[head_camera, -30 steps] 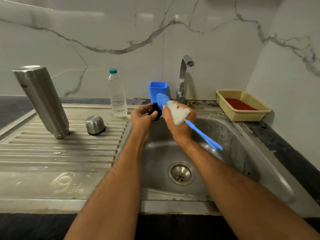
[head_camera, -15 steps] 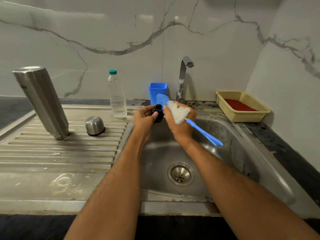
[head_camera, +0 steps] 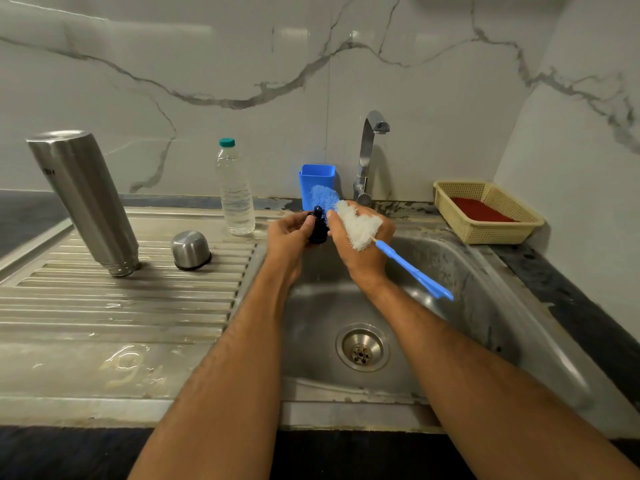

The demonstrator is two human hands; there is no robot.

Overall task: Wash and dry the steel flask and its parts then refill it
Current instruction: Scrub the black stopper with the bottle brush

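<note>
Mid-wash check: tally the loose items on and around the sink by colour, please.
Steel: 2, flask body, cup lid
Blue: 2, bottle brush, holder
Black: 1, stopper
Clear: 1, water bottle
Cream: 1, basket
Total: 7

Person's body: two bare forearms and two bare hands in the head view.

Both forearms enter from the bottom edge, uncovered along their whole visible length; no sleeve, cuff or glove shows on them. Fine hair is visible along both forearms. The left hand [head_camera: 289, 237] and the right hand [head_camera: 363, 251] carry no visible ring, watch, band or strap. Fingernails cannot be assessed at this size. Nothing of the torso or clothing is in frame.
</note>
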